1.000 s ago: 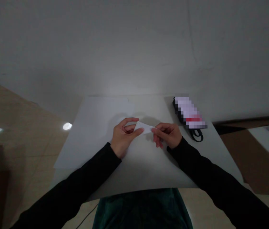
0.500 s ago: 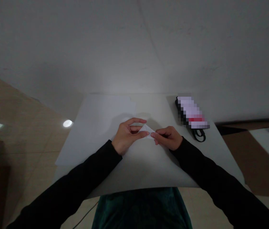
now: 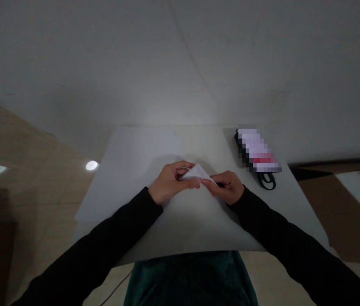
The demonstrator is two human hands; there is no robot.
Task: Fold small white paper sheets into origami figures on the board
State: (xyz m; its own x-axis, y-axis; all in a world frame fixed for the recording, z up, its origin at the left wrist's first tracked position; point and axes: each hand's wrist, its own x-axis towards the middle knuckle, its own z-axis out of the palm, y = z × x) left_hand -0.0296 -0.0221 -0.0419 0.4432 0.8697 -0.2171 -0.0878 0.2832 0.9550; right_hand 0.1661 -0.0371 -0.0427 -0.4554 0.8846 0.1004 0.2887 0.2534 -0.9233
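The grip of the left hand (image 3: 171,182) is closed on a small, white, triangular piece of folded paper (image 3: 198,171), thumb along its near edge and fingers behind. The right hand (image 3: 227,187) pinches the same piece at its right corner, the two thumb tips almost meeting. The paper is held up over the middle of the tabletop, its peak pointing away from the person and a crease running down from it.

Nearest the camera, dark green, soft-looking cloth (image 3: 189,280) shows below the tabletop's front edge, with a thin dark cable (image 3: 116,290) to its left. Long black sleeves (image 3: 103,242) cover both arms. The pale, smooth tabletop (image 3: 199,231) spreads beneath the hands. Large, flat white paper sheets (image 3: 119,174) lie on its left part, their far right corner stepped. On the far right rests a dark-edged oblong object (image 3: 256,146) with a pale face and red band, too pixelated to identify; a black looped strap (image 3: 267,182) extends from its near end. Beyond the tabletop rises a plain grey wall (image 3: 103,63).
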